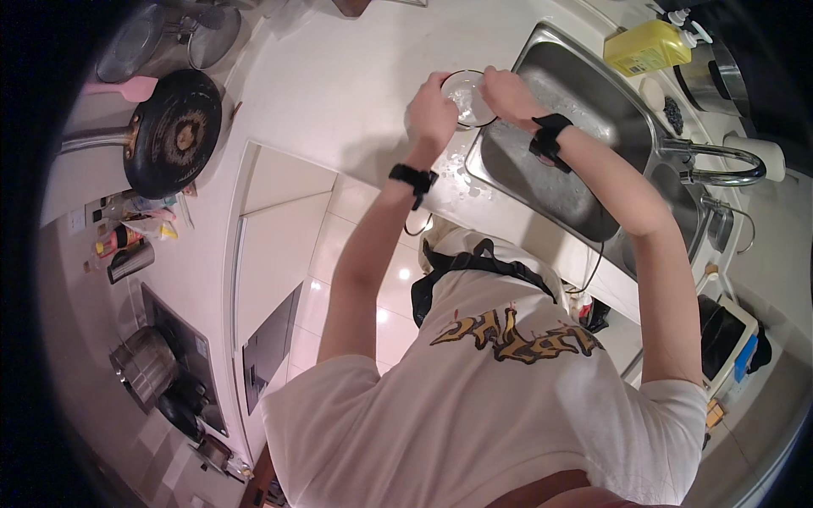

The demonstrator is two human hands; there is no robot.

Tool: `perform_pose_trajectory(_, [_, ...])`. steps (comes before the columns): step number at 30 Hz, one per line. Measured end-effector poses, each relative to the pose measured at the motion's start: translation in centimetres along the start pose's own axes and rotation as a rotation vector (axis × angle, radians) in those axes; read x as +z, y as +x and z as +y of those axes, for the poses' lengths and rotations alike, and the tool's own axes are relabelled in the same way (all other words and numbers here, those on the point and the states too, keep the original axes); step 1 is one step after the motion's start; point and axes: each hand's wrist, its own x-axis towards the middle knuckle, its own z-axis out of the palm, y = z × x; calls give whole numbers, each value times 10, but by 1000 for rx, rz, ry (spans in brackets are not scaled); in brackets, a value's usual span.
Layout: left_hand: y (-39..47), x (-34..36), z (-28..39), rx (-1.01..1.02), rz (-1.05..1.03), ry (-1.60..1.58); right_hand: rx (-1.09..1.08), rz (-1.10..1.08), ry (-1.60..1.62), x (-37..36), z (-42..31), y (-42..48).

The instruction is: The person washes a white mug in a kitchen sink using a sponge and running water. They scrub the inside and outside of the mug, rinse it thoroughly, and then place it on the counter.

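A round clear glass bowl or lid with a dark rim [469, 101] is held between both hands above the white counter, beside the near left corner of the steel sink [559, 152]. My left hand [434, 109] grips its left edge. On its right edge, my right hand [506, 94] has the fingers closed over the rim. Both wrists wear black bands. Water drops [467, 181] lie on the counter below the hands. How deep the glass piece is cannot be told from this angle.
A chrome faucet [730, 165] stands behind the sink, near a yellow pump bottle [648, 47]. At left are a worn black frying pan [184, 133], a pink spatula [138, 89] and glass lids [215, 38]. Farther down, a steel pot [145, 368] sits by the cooktop [184, 343].
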Motion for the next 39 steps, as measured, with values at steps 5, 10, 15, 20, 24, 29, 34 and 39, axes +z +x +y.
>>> perform_pose_trajectory(5, [-15, 4, 4, -144, 69, 19, 141, -118, 112, -3, 1, -12])
perform_pose_trajectory(10, [-9, -4, 20, -108, -71, 291, -237, 137, -7, -6, -2, -3])
perform_pose_trajectory(15, [1, 0, 15, 3, -71, 332, -282, 51, -181, -5, -10, 18])
perform_pose_trajectory(20, [6, -1, 5, 44, -48, 310, -327, -61, -166, -12, -3, 21])
perform_pose_trajectory(24, [7, -3, 4, 84, -87, 308, -400, -25, -70, -12, -5, 19])
perform_pose_trajectory(29, [10, -1, 8, 92, -94, 299, -383, 33, -234, -6, -8, 23])
perform_pose_trajectory(34, [10, -8, 10, 68, -161, 301, -392, -122, -191, -15, -4, 22])
perform_pose_trajectory(39, [13, -7, 7, 75, -183, 298, -449, -52, -40, -12, 4, 22])
